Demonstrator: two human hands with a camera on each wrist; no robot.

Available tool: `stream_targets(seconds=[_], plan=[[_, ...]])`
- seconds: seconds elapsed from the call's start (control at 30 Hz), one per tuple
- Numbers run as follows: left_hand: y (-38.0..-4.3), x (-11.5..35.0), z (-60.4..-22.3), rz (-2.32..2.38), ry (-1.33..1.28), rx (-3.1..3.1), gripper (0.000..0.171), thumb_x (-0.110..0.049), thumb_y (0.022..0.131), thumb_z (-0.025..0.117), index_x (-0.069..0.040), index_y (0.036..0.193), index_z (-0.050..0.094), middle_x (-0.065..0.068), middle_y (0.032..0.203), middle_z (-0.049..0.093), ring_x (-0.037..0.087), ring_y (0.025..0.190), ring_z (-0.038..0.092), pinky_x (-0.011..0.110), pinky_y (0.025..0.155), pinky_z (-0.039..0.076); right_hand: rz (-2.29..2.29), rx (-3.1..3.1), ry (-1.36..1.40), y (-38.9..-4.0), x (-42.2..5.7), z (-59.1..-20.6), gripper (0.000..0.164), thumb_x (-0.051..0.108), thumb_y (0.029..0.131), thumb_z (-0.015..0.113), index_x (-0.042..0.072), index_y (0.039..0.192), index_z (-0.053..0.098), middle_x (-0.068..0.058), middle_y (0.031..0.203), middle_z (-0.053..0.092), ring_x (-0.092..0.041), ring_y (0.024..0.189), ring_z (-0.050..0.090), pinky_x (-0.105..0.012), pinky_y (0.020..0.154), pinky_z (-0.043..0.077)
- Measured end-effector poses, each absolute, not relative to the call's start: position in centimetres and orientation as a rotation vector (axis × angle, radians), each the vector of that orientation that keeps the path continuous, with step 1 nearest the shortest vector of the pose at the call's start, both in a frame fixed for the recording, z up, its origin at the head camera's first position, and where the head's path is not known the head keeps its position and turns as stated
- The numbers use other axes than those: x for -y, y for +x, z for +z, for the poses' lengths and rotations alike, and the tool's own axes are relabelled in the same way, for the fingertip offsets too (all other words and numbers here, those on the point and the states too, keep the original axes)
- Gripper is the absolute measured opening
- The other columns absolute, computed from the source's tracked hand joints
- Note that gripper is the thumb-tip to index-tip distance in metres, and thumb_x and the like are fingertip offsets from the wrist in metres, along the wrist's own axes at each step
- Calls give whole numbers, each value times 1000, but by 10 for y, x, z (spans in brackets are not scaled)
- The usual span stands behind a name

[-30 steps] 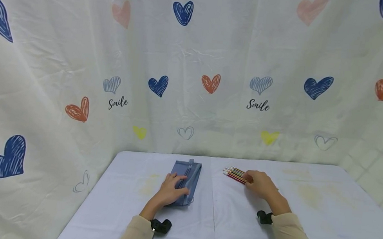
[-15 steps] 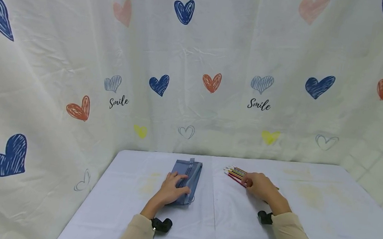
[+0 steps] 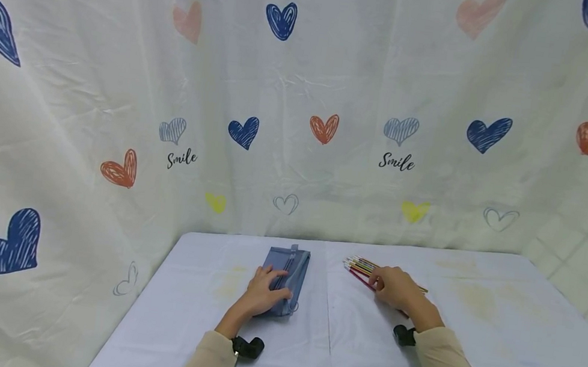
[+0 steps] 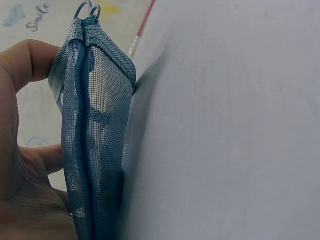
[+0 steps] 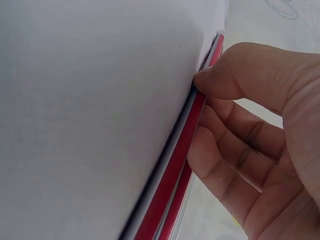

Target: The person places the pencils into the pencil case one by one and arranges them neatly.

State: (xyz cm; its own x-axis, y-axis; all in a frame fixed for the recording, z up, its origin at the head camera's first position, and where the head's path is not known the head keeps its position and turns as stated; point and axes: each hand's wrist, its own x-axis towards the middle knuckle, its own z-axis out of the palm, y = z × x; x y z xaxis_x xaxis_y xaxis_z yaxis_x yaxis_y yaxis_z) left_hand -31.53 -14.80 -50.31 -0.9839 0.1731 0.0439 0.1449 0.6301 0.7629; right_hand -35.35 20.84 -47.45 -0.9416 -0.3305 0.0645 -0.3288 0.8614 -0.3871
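Note:
A blue mesh zip pencil case (image 3: 297, 274) lies on the white-covered table. My left hand (image 3: 258, 294) rests on its near half with the fingers spread. In the left wrist view the case (image 4: 102, 120) shows edge-on, with my thumb and fingers against its upper side. To the right is a row of several pencils (image 3: 358, 262). My right hand (image 3: 398, 287) pinches a red-and-dark striped pencil (image 3: 361, 279) at the row's near side. The right wrist view shows the thumb against this pencil (image 5: 182, 137), with another red pencil (image 5: 175, 210) close beside it. The hand hides the pencils' middles.
The white tablecloth (image 3: 328, 357) covers the table, with faint yellowish stains at the right. Behind the table hangs a pale curtain (image 3: 349, 178) printed with hearts. A small black wrist camera (image 3: 249, 347) sits at the left cuff, another (image 3: 404, 335) at the right.
The red pencil at the near side has shifted slightly toward me and apart from the row, with my right hand. My left hand and the pencil case stay put.

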Motion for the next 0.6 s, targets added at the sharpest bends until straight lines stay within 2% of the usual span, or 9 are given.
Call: stream_targets(seconds=[0.27,0.6], plan=[[-317,149,-504,1314,280,-2807,67,-42,82,70,-19,144,59,23,166,27,52,156,8,79,114,18,-622,-3028,-497,-354,-207,-473,21,3,80,74,12,99,71,1,80,63,-16,73,55,-35,68,47],[-315,149,-503,1326,286,-2794,67,-41,82,70,-18,144,59,24,166,27,53,156,8,80,113,18,-794,-3004,-512,-352,-207,-474,23,2,79,72,11,100,71,0,78,62,-16,70,53,-31,61,44]])
